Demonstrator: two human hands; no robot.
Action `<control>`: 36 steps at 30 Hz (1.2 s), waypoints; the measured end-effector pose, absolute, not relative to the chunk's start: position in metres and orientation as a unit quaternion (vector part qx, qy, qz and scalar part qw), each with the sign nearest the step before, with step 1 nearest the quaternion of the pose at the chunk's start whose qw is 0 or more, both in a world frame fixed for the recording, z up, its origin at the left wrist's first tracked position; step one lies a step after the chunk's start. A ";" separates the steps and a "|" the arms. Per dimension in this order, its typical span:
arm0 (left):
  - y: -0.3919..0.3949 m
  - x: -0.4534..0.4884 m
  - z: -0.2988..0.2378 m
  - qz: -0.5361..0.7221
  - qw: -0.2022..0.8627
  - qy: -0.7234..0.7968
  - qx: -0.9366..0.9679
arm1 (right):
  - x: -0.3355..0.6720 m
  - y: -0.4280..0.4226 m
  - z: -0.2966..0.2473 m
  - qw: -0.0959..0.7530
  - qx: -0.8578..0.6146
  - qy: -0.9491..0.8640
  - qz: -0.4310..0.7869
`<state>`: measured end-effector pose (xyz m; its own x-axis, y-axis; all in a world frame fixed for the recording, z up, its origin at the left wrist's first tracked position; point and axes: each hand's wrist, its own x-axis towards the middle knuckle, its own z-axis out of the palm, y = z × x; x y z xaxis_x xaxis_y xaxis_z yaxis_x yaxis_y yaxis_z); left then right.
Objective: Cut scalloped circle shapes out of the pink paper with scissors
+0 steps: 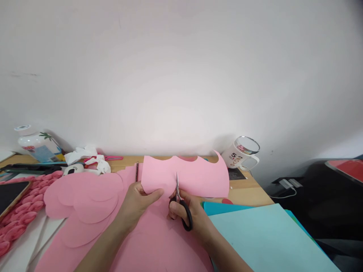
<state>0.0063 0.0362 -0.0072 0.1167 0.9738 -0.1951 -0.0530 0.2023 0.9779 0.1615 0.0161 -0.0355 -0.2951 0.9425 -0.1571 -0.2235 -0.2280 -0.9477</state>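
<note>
My left hand [141, 200] pinches the lower left part of a pink paper sheet [201, 175], its thumb lying on top. The sheet's upper edge has scalloped curves cut out of it, and its right end curls up. My right hand [190, 211] grips black-handled scissors [185, 217], whose blades point up at the sheet's middle. How far the blades are apart is hard to make out. Beneath both hands spreads more pink paper [164, 249]. Several rounded pink paper cutouts [96, 206] overlap to the left of my left hand.
A white mug [236, 155] stands by the wall at right. Pale blue paper sheets [263, 234] lie at the right front. At left are a white bottle [39, 145], crumpled tissues [87, 155], a phone [11, 196] and a pencil [137, 172] nearer the middle.
</note>
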 end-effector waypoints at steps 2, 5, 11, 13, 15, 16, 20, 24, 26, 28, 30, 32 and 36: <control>0.036 0.007 -0.007 0.436 0.589 0.503 0.458 | 0.161 0.016 -0.035 0.435 -0.405 -0.441 0.672; 0.036 0.006 -0.008 0.431 0.593 0.497 0.464 | 0.161 0.015 -0.036 0.433 -0.409 -0.440 0.672; 0.037 0.005 -0.009 0.435 0.595 0.494 0.461 | 0.162 0.016 -0.038 0.438 -0.400 -0.433 0.679; 0.037 0.005 -0.009 0.434 0.593 0.498 0.460 | 0.161 0.016 -0.037 0.439 -0.401 -0.431 0.678; 0.037 0.005 -0.009 0.436 0.590 0.501 0.459 | 0.161 0.016 -0.036 0.439 -0.403 -0.431 0.677; 0.037 0.005 -0.009 0.436 0.589 0.502 0.459 | 0.161 0.016 -0.037 0.439 -0.404 -0.432 0.677; 0.037 0.005 -0.009 0.435 0.592 0.496 0.464 | 0.161 0.018 -0.043 0.445 -0.404 -0.432 0.672; 0.038 0.004 -0.010 0.438 0.607 0.477 0.460 | 0.160 0.019 -0.047 0.448 -0.400 -0.438 0.669; 0.038 0.004 -0.011 0.437 0.610 0.473 0.461 | 0.160 0.018 -0.046 0.445 -0.411 -0.439 0.664; 0.038 0.005 -0.012 0.438 0.614 0.468 0.461 | 0.159 0.017 -0.043 0.440 -0.424 -0.439 0.659; 0.038 0.005 -0.012 0.441 0.617 0.461 0.460 | 0.158 0.017 -0.039 0.437 -0.427 -0.438 0.659; 0.038 0.006 -0.012 0.448 0.616 0.464 0.452 | 0.158 0.016 -0.037 0.433 -0.428 -0.440 0.660; 0.038 0.007 -0.011 0.457 0.598 0.497 0.432 | 0.158 0.015 -0.035 0.424 -0.439 -0.448 0.653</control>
